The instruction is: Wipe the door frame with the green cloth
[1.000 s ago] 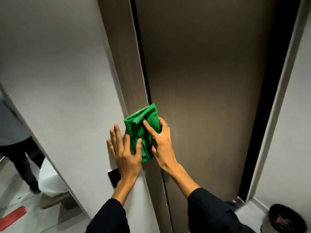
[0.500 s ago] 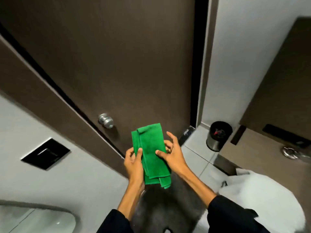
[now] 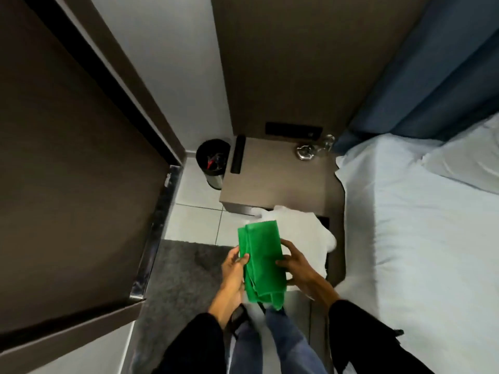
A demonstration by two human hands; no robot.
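The folded green cloth (image 3: pixel 262 261) hangs in front of my body, held between both hands above the floor. My left hand (image 3: pixel 234 268) pinches its left edge with the thumb on top. My right hand (image 3: pixel 295 265) grips its right edge. The dark brown door (image 3: pixel 70 171) fills the left side, and the brown door frame (image 3: pixel 129 76) runs diagonally along its right edge, well away from the cloth. Neither hand touches the door or frame.
A black waste bin (image 3: pixel 213 160) stands on the tiled floor by a brown bedside table (image 3: pixel 275 182) carrying a glass ashtray (image 3: pixel 305 152). A grey mat (image 3: pixel 183 268) lies under my feet. A bed with white sheets (image 3: pixel 421 233) fills the right; a white bag (image 3: pixel 305 236) sits behind the cloth.
The cloth has come off the door frame. Both hands now hold it low before my body, and my view has turned right and down toward the bedside table and bed.
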